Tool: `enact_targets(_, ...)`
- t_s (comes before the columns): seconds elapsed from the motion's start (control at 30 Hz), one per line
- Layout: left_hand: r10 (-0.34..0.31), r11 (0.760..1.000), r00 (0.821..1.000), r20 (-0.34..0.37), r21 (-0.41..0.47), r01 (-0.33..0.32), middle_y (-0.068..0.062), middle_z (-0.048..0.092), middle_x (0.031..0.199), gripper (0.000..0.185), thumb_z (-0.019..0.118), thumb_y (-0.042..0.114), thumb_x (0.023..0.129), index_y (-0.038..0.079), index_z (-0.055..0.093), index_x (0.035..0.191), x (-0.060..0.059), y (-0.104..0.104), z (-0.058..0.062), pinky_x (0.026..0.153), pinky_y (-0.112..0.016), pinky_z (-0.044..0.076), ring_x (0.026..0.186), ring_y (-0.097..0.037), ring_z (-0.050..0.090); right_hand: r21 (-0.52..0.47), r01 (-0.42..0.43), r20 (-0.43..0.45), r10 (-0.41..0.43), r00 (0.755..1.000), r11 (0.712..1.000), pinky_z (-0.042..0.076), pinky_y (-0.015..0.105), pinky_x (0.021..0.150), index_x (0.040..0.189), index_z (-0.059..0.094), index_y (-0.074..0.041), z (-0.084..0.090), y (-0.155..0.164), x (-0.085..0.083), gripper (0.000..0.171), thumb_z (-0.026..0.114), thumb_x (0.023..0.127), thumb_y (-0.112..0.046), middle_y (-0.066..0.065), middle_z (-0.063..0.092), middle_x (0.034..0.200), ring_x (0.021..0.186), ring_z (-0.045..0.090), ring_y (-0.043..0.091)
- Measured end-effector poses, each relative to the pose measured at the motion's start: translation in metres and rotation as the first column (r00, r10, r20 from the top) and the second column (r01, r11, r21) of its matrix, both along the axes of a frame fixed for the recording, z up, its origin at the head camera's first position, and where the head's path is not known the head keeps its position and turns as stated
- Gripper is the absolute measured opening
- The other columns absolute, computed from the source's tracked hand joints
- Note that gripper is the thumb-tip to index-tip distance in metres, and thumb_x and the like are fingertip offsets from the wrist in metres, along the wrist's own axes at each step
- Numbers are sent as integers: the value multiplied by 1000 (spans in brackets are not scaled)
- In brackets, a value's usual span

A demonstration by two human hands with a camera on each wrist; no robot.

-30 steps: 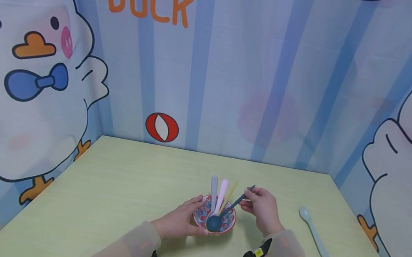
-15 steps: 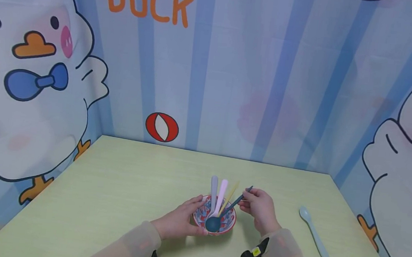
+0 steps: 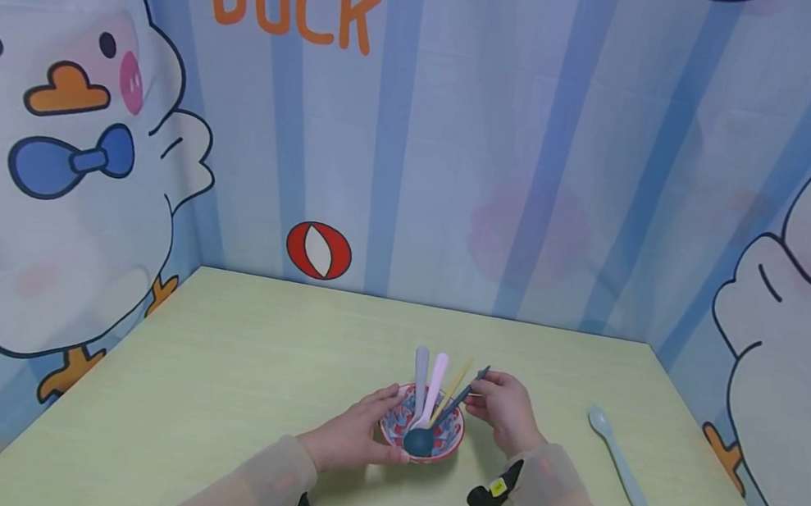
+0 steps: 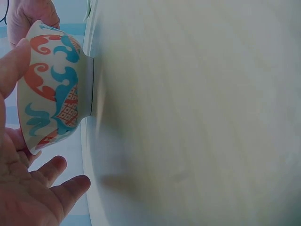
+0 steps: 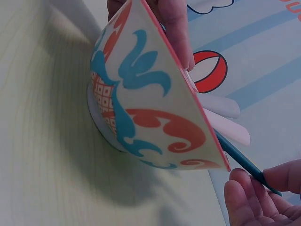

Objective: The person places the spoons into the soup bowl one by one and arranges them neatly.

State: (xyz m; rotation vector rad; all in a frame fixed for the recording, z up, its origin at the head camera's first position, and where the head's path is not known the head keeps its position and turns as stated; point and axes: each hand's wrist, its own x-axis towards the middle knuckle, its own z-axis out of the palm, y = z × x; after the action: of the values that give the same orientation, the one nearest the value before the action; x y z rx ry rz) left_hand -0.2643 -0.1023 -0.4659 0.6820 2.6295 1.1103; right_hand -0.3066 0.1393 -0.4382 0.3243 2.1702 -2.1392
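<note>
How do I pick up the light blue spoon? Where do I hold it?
I'd try the middle of the handle, pinching its long edges from above, near side. The light blue spoon lies flat on the table, long handle slanting toward the person's near right, scoop farther away. The right hand is nearer, but pinches the dark blue spoon.

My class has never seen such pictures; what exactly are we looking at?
There is no machine: just a person's bare left hand and right hand. The wide picture comes from a camera worn on the head; the two sideways close-ups, from one on each wrist. A light blue spoon lies on the pale table. The left hand holds a patterned bowl containing a greyish utensil, a pink one and a yellow one. The right hand pinches the handle of a dark teal spoon, whose round end is in the bowl.
</note>
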Motion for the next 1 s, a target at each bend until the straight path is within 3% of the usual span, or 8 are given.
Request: enact_targets(1.0,13,1000,1000,20,-5,-13,-4,19,159,91,76,46,80,10,33,151,-1,1,1,111,-53,26,144,-30,19,7,-2,17,2,1000,1000,56,28,73,134,46,8,-8,-5,-7,42,56,94,-1,15,66,95,75,64,15)
